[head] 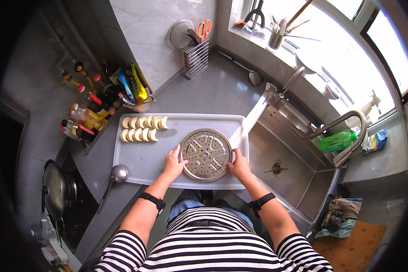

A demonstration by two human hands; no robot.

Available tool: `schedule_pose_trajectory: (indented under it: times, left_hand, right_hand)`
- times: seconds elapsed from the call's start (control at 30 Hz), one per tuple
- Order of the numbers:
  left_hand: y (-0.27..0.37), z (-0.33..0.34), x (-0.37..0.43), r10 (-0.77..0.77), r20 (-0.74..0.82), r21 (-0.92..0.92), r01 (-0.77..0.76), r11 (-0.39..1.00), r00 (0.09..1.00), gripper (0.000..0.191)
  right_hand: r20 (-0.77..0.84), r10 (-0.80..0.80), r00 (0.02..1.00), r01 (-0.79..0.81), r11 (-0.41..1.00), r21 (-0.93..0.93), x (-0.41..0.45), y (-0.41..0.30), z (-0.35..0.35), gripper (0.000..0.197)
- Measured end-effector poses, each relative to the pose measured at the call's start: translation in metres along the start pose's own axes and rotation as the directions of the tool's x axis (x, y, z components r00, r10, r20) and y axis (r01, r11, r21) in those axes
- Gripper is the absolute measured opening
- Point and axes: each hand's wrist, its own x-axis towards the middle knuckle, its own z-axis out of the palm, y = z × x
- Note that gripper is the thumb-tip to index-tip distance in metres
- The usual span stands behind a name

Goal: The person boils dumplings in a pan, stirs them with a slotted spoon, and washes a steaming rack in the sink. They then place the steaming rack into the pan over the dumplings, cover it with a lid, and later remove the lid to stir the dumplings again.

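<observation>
Between my two hands is a round metal steamer rack (206, 164) with many small holes and raised ridges. My left hand (174, 162) grips its left rim, thumb on top. My right hand (238, 164) grips the opposite rim the same way. Below the rack lies a large pale plastic tray (146, 166); whether the rack touches it, I cannot tell. Two rows of dumplings (141, 129) sit in the tray's far left corner, beyond my left hand.
A metal ladle (119, 173) lies by the tray's near left corner. Right of the tray is a stainless steel sink (275, 146) with a curved faucet (355, 132). Sauce bottles (88, 117) crowd the left. A lidded pan (54, 190) stands on the stove. A knife rack (196, 59) holds scissors.
</observation>
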Motion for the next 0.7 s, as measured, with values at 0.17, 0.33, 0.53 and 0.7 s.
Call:
schedule_pose_trajectory:
  times: [0.17,0.33,0.53,0.7]
  left_hand:
    - [0.000,-0.007,0.002,-0.035,0.042,0.060,0.033,0.998,0.998,0.084]
    - [0.012,-0.005,-0.001,-0.117,0.011,-0.154,0.117,0.981,0.993,0.067]
    - [0.014,-0.003,-0.003,-0.261,0.131,-0.295,0.289,0.911,0.956,0.044]
    - [-0.001,-0.003,-0.011,-0.211,0.110,-0.178,0.228,0.957,0.971,0.048]
  right_hand:
    - [-0.016,-0.002,1.000,0.002,1.000,-0.011,0.000,0.004,0.006,0.059]
    - [0.013,0.005,1.000,-0.007,0.986,0.166,-0.002,0.012,0.002,0.061]
    - [0.164,0.090,0.982,-0.139,0.938,0.318,-0.005,0.033,0.007,0.059]
    - [0.176,0.028,0.984,-0.077,0.957,0.281,-0.024,0.025,0.008,0.063]
